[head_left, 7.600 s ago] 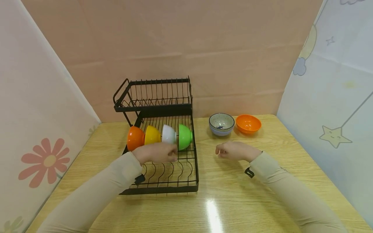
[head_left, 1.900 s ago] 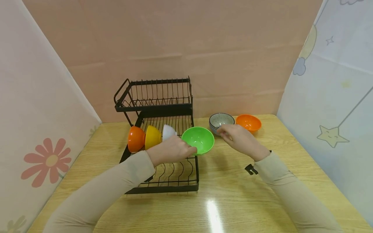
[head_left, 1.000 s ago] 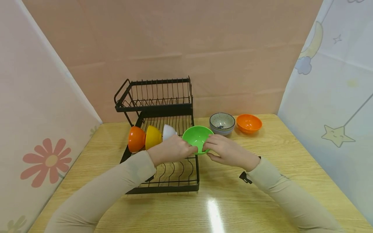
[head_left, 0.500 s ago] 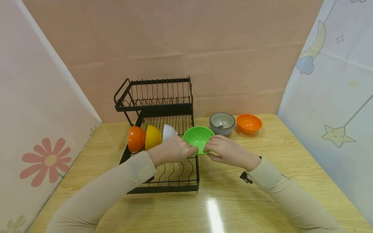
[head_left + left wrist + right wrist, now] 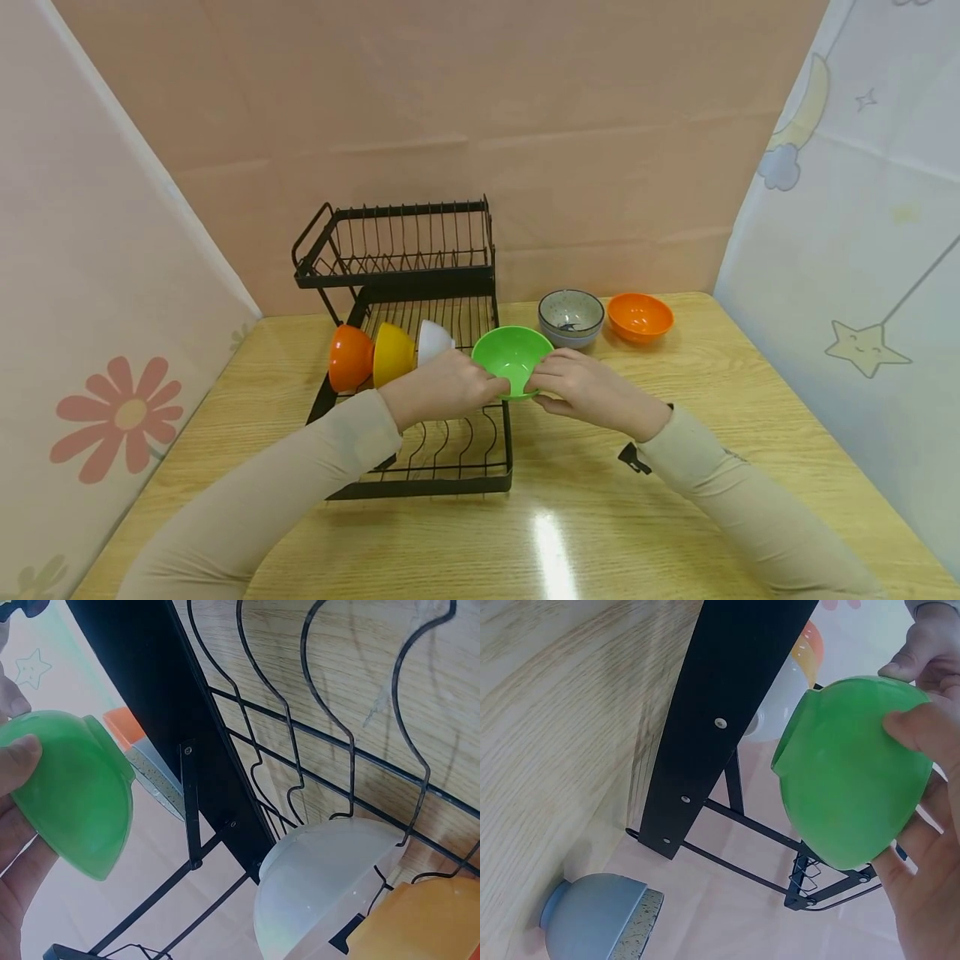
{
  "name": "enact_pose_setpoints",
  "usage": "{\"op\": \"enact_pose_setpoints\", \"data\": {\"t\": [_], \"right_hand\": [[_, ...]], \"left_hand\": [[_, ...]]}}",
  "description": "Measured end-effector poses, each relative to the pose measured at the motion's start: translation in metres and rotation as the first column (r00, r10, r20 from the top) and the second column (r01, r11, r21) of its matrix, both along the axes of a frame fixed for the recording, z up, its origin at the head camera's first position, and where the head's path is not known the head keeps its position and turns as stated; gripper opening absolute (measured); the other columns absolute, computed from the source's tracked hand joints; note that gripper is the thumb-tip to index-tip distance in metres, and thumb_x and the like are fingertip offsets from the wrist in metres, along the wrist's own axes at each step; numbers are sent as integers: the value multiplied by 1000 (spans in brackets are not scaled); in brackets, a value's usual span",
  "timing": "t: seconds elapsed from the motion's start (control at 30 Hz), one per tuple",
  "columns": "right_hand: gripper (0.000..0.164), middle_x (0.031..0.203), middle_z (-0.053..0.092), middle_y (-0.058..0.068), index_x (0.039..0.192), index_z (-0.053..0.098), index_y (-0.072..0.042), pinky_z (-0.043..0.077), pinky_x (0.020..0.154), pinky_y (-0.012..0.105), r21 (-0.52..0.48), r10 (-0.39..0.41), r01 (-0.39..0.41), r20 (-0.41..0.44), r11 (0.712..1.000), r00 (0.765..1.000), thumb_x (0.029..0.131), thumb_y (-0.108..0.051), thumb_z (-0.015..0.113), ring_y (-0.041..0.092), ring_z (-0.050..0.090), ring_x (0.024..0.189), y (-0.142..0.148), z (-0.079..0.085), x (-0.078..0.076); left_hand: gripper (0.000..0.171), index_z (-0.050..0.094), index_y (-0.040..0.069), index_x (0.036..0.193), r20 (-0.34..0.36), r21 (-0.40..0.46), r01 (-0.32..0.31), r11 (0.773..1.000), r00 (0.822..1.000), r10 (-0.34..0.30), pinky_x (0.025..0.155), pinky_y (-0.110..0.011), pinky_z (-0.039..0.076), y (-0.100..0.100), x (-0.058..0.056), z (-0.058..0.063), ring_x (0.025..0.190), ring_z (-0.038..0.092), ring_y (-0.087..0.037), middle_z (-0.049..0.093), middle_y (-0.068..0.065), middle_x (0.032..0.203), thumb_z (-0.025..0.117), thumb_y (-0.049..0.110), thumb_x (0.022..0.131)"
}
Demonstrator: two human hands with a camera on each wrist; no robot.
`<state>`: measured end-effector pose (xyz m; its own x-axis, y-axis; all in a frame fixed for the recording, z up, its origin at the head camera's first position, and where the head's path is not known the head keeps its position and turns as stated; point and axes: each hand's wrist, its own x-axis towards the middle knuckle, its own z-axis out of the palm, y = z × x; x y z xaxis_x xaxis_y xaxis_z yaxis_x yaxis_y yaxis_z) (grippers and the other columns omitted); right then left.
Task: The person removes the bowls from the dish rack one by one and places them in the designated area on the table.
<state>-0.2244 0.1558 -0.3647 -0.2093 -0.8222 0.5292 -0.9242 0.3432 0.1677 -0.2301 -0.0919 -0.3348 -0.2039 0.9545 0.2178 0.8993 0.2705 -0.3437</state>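
A bright green bowl (image 5: 512, 352) is held up by both hands over the right side of the black dish rack, its hollow facing up and toward me. My left hand (image 5: 442, 387) pinches the near-left rim, thumb outside in the left wrist view. The right hand (image 5: 588, 390) grips the near-right rim, fingers over the edge and thumb on the outer wall (image 5: 847, 780). On the rack, left of the green bowl, stand a white bowl (image 5: 435, 339), a yellow bowl (image 5: 393, 354) and an orange bowl (image 5: 350, 358), all tipped on their sides. The left hand and wrist partly cover the white one.
The two-tier black dish rack (image 5: 420, 487) stands on a wooden table (image 5: 637, 517); its raised shelf (image 5: 397, 275) is at the back. Behind the right hand sit a speckled grey bowl (image 5: 572, 312) and a shallow orange bowl (image 5: 640, 315). Fabric walls (image 5: 600, 150) enclose the table.
The green bowl has left its slot at the rack's right end and been turned hollow-up in the left hand. The right hand came over from near the grey bowl and took its rim.
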Motion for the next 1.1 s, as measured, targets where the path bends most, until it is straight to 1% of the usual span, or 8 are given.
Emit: {"op": "enact_pose_setpoints", "data": {"t": [0.23,0.5,0.57,0.7,0.83,0.97,1.03,1.1], "right_hand": [[27,95,71,-4,97,70,-11,52,87,33,-10,-1,1,-6,1000,1000,73,-8,82,18,67,93,0,1,1],[28,94,72,-3,96,70,-10,52,84,33,-33,2,-3,-27,999,1000,71,-7,83,18,68,90,1,2,0],[28,94,73,-3,96,71,-10,53,83,33,-37,0,-1,-28,999,1000,71,-7,83,17,68,90,1,3,0],[27,94,72,-3,96,71,-11,52,84,33,-39,-3,2,-30,999,1000,71,-8,83,18,68,90,1,4,1],[26,94,72,-4,96,70,-12,51,85,33,-35,-5,4,-27,999,1000,73,-8,82,18,67,92,2,6,0],[27,95,72,-4,96,70,-11,51,85,33,-42,1,-3,-43,999,999,72,-8,82,18,67,92,2,6,0],[28,95,72,-3,96,70,-11,52,84,33,-47,4,-7,-54,999,999,71,-8,82,18,67,91,2,7,0],[28,94,72,-3,95,70,-11,52,84,34,-50,5,-8,-63,999,998,70,-7,83,18,67,91,3,7,0]], "left_hand": [[7,62,15,86,-6,30,27,999,1000,-27,44,-14,31,0,1,3,47,37,-3,52,10,58,65,12,90],[4,68,16,90,26,50,18,999,999,-20,46,-15,36,1,0,6,49,42,-3,61,10,64,65,14,89],[5,68,16,91,46,55,14,998,999,-17,47,-15,39,1,0,6,50,46,-3,65,10,68,66,13,88],[7,69,14,95,120,46,-14,999,993,9,53,-17,46,2,0,10,55,54,-4,70,8,76,67,13,88],[9,69,14,99,220,40,-51,998,975,41,61,-18,51,2,1,15,64,62,-5,72,7,85,66,19,92],[9,70,15,100,294,108,-62,992,956,27,66,-16,52,1,1,21,71,65,-4,73,7,90,66,20,93],[9,71,15,99,299,163,-71,984,954,20,66,-16,52,-1,0,25,71,65,-4,73,6,90,66,19,93],[8,72,14,98,285,223,-85,971,958,18,66,-16,52,-4,-1,30,70,64,-4,74,6,89,68,18,92]]}}
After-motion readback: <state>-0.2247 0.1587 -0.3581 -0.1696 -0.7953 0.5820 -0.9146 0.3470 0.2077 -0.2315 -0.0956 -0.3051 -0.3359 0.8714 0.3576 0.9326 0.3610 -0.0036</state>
